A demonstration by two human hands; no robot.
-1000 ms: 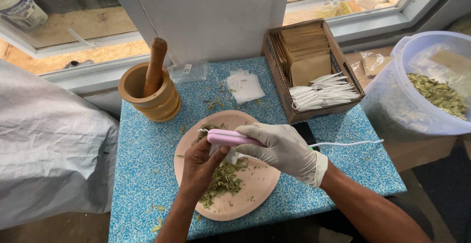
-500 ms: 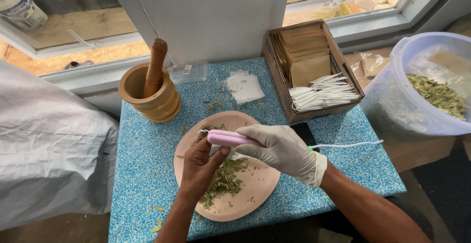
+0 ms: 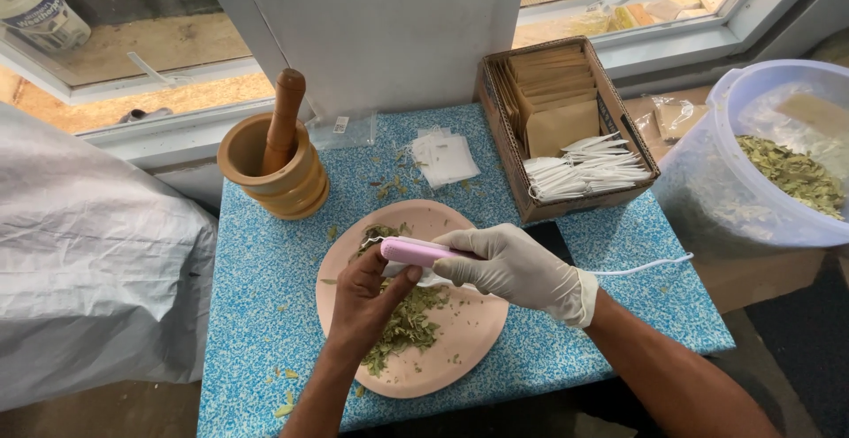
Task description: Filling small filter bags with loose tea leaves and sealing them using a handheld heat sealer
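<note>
My right hand [image 3: 517,266], in a white glove, is wrapped around a slim pink plastic handheld device [image 3: 416,251] with a thin white cord [image 3: 641,267] trailing off to the right; the fingers are curled closed on its body, holding it level over the round pink plate [image 3: 460,332]. My bare left hand [image 3: 367,297] comes up from below, fingers pinched on a small white sachet [image 3: 416,274] just under the device's tip. Crushed dried green leaves [image 3: 402,327] lie on the plate beneath both hands. The plate rests on a blue speckled tabletop [image 3: 265,288]. Beyond it stand a wooden mortar [image 3: 274,173] with its pestle [image 3: 283,120] leaning inside, a small stack of white sachets [image 3: 445,157], and a cardboard box [image 3: 504,129] of brown and white packets. At far right is a clear plastic bucket [image 3: 734,190] holding more dried leaves.
</note>
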